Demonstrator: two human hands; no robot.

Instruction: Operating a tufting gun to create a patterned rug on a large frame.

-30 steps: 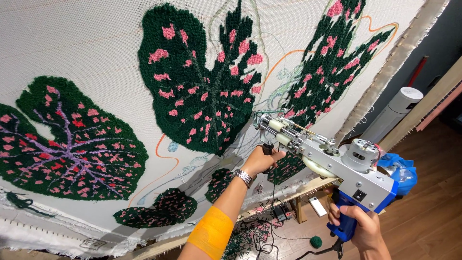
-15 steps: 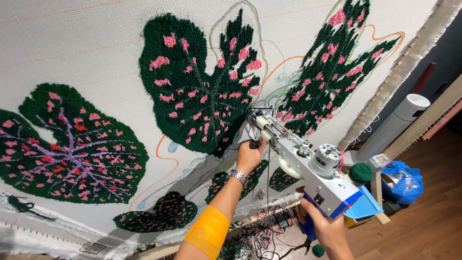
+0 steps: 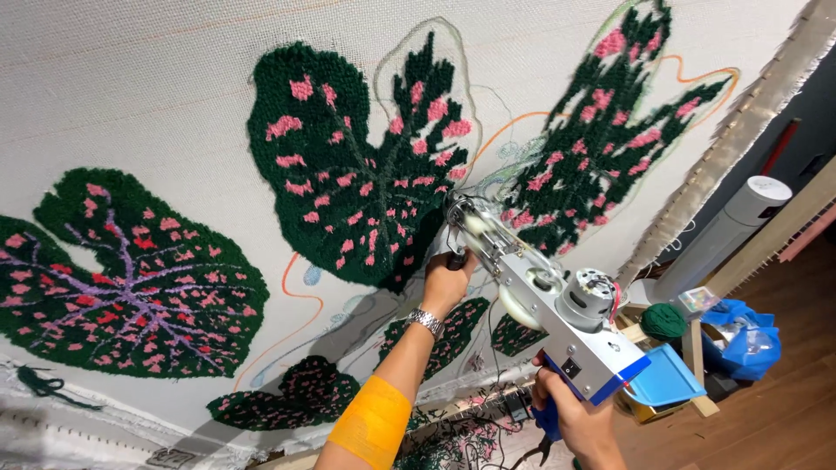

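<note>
the tufting gun (image 3: pixel 544 300) is the reference point for all positions below. it is a grey-bodied tool with a round motor housing on top and a blue handle at the rear, held tilted, nose up and to the left, so that its needle end meets the white backing cloth (image 3: pixel 157 96).

left hand (image 3: pixel 446 280): closed around the front grip just under the nose of the gun. judged purpose — this grip steers the nose and presses it into the cloth. a metal wristwatch (image 3: pixel 426 320) sits on the wrist below the gun's nose, and an orange band (image 3: pixel 373 421) wraps the forearm further down.

right hand (image 3: pixel 570 419): closed around the blue rear handle beneath the gun body, presumably carrying the weight and reaching the trigger; the trigger finger itself cannot be made out.

the needle end touches the cloth at the lower right edge of the central dark green leaf (image 3: pixel 357 183) with pink spots — between it and a second leaf (image 3: pixel 601 157) above the gun. a third leaf (image 3: pixel 122 278), with purple veins, lies well to the left. right of the gun: a green yarn ball (image 3: pixel 664 320) and a blue bag (image 3: pixel 740 335), on the floor.
</note>
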